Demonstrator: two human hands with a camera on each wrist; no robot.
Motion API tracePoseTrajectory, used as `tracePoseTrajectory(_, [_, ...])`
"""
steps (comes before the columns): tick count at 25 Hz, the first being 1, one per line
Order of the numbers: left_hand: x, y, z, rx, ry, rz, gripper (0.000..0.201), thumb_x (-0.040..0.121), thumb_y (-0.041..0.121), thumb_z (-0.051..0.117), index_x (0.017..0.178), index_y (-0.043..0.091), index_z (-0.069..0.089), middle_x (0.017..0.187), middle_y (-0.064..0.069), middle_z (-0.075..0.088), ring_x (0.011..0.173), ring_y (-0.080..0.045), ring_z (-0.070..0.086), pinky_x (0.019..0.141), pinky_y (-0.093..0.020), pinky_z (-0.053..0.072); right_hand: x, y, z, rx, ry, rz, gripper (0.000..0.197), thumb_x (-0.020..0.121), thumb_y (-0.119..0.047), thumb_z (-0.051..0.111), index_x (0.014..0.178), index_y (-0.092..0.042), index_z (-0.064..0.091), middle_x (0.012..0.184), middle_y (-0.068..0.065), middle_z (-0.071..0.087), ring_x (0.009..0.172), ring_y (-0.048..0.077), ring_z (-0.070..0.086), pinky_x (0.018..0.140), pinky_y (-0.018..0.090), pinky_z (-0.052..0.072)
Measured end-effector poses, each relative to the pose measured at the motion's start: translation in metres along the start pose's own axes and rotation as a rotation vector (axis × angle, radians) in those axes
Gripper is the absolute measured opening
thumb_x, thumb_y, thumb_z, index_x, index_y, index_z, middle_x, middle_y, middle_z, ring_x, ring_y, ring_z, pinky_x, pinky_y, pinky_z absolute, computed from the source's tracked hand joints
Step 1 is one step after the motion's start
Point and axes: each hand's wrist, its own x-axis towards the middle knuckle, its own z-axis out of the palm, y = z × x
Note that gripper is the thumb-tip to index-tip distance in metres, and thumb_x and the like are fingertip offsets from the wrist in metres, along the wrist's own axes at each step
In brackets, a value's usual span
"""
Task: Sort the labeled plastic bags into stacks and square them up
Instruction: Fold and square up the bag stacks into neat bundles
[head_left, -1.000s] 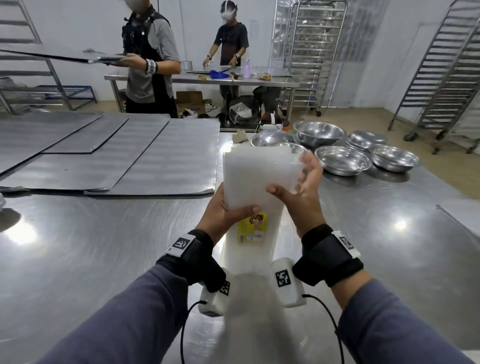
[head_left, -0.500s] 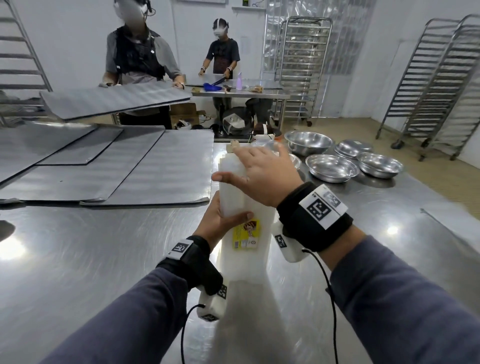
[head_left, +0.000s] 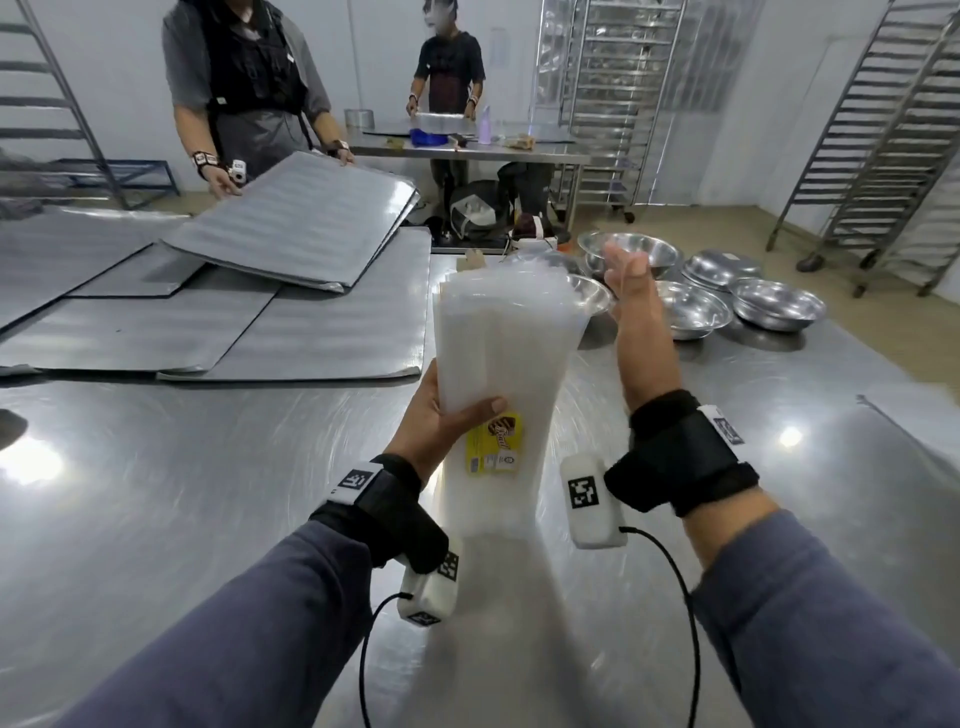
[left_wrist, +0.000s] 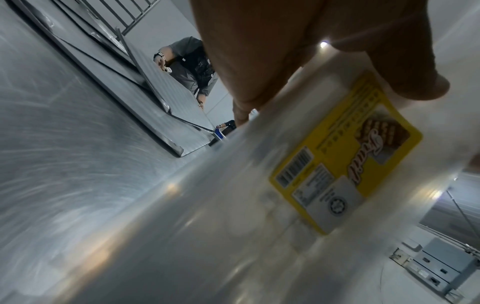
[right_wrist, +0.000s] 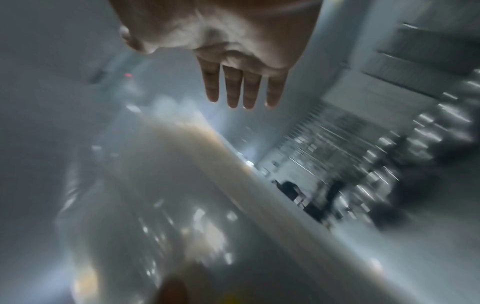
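Note:
A thick bundle of clear plastic bags (head_left: 506, 353) stands upright on the steel table (head_left: 156, 493), its front bag bearing a yellow label (head_left: 494, 444). My left hand (head_left: 447, 415) grips the bundle at mid-height, thumb across the front just above the label. In the left wrist view the yellow label (left_wrist: 348, 152) and the thumb over the bags (left_wrist: 233, 185) show close up. My right hand (head_left: 631, 280) is held flat and open to the right of the bundle's top, apart from it. In the blurred right wrist view its fingers (right_wrist: 241, 88) are straight and held together.
Several steel bowls (head_left: 691, 306) sit at the back right of the table. Large grey sheets (head_left: 260, 322) cover the back left, where a person (head_left: 244, 78) handles one. A second person stands at a far table (head_left: 467, 145). Tall tray racks (head_left: 883, 130) line the right.
My right hand has come off the top of the bundle and swung out to its right side, fingers straight. The left hand keeps its grip. The person behind has lowered a grey sheet.

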Motion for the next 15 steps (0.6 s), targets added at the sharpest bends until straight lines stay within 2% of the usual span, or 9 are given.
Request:
tracePoseTrajectory(2, [-0.001, -0.005, 0.000, 0.001, 0.019, 0.001, 0.081, 0.057, 0.027, 0.080, 0.129, 0.009, 0.045, 0.115, -0.010, 0.065, 0.101, -0.020, 0.066, 0.075, -0.024, 0.054, -0.017, 0.037, 0.007, 0.190, -0.048, 0.246, 0.102, 0.066, -0.091, 0.021, 0.141, -0.024, 0.038, 0.141, -0.007, 0.042, 0.131, 0.010, 0.037, 0.111, 0.033, 0.025])
tracePoseTrajectory(3, [0.000, -0.008, 0.001, 0.005, 0.023, -0.005, 0.082, 0.057, 0.028, 0.080, 0.129, 0.009, 0.045, 0.117, -0.012, 0.064, 0.103, -0.022, 0.065, 0.076, -0.025, 0.054, -0.024, 0.053, 0.014, 0.229, -0.078, 0.316, 0.104, 0.064, -0.092, 0.019, 0.141, -0.025, 0.037, 0.143, -0.008, 0.041, 0.133, 0.010, 0.036, 0.110, 0.033, 0.024])
tracePoseTrajectory(5, [0.000, -0.011, 0.004, 0.008, 0.036, -0.008, 0.082, 0.057, 0.030, 0.079, 0.128, 0.008, 0.046, 0.117, -0.012, 0.064, 0.104, -0.023, 0.065, 0.077, -0.026, 0.053, -0.035, 0.072, 0.031, 0.320, -0.141, 0.404, 0.096, 0.067, -0.090, 0.017, 0.135, -0.029, 0.046, 0.142, -0.005, 0.046, 0.133, 0.014, 0.040, 0.112, 0.039, 0.025])
tracePoseTrajectory(7, [0.000, -0.012, 0.007, -0.007, 0.061, 0.000, 0.079, 0.058, 0.030, 0.079, 0.128, 0.009, 0.047, 0.116, -0.011, 0.065, 0.104, -0.022, 0.065, 0.078, -0.027, 0.054, -0.041, 0.078, 0.043, 0.442, -0.171, 0.481, 0.085, 0.072, -0.085, 0.019, 0.121, -0.027, 0.058, 0.130, 0.003, 0.059, 0.121, 0.019, 0.054, 0.107, 0.042, 0.037])
tracePoseTrajectory(8, [-0.001, -0.012, 0.008, -0.017, 0.075, -0.001, 0.079, 0.058, 0.031, 0.078, 0.128, 0.010, 0.047, 0.116, -0.010, 0.065, 0.104, -0.022, 0.065, 0.080, -0.028, 0.054, -0.042, 0.080, 0.044, 0.468, -0.164, 0.486, 0.081, 0.074, -0.082, 0.018, 0.118, -0.027, 0.060, 0.127, 0.005, 0.061, 0.117, 0.020, 0.057, 0.105, 0.041, 0.040])
tracePoseTrajectory(9, [-0.002, -0.013, 0.008, -0.023, 0.083, 0.000, 0.079, 0.059, 0.031, 0.078, 0.128, 0.010, 0.047, 0.117, -0.010, 0.065, 0.104, -0.023, 0.065, 0.081, -0.030, 0.055, -0.041, 0.082, 0.043, 0.467, -0.134, 0.481, 0.083, 0.072, -0.085, 0.019, 0.119, -0.029, 0.059, 0.127, 0.003, 0.061, 0.119, 0.019, 0.056, 0.106, 0.040, 0.038])
tracePoseTrajectory(12, [-0.005, -0.016, 0.009, -0.031, 0.081, -0.007, 0.081, 0.057, 0.032, 0.078, 0.128, 0.010, 0.046, 0.117, -0.011, 0.065, 0.104, -0.023, 0.065, 0.083, -0.032, 0.055, -0.039, 0.103, 0.036, 0.447, 0.020, 0.485, 0.099, 0.042, -0.101, 0.028, 0.112, -0.039, 0.058, 0.131, -0.009, 0.056, 0.129, 0.010, 0.044, 0.112, 0.037, 0.022])
tracePoseTrajectory(14, [-0.007, -0.018, 0.011, -0.034, 0.085, -0.009, 0.082, 0.057, 0.032, 0.078, 0.129, 0.010, 0.045, 0.117, -0.011, 0.065, 0.103, -0.023, 0.065, 0.082, -0.031, 0.055, -0.049, 0.122, 0.041, 0.446, -0.005, 0.521, 0.103, 0.033, -0.103, 0.031, 0.111, -0.041, 0.057, 0.129, -0.014, 0.053, 0.128, 0.008, 0.042, 0.113, 0.038, 0.020])
tracePoseTrajectory(15, [-0.007, -0.018, 0.012, -0.033, 0.092, -0.004, 0.081, 0.057, 0.032, 0.077, 0.128, 0.010, 0.046, 0.117, -0.011, 0.065, 0.103, -0.022, 0.065, 0.081, -0.031, 0.055, -0.057, 0.125, 0.045, 0.491, -0.060, 0.546, 0.102, 0.036, -0.101, 0.035, 0.114, -0.040, 0.058, 0.131, -0.012, 0.053, 0.128, 0.011, 0.044, 0.114, 0.042, 0.023])
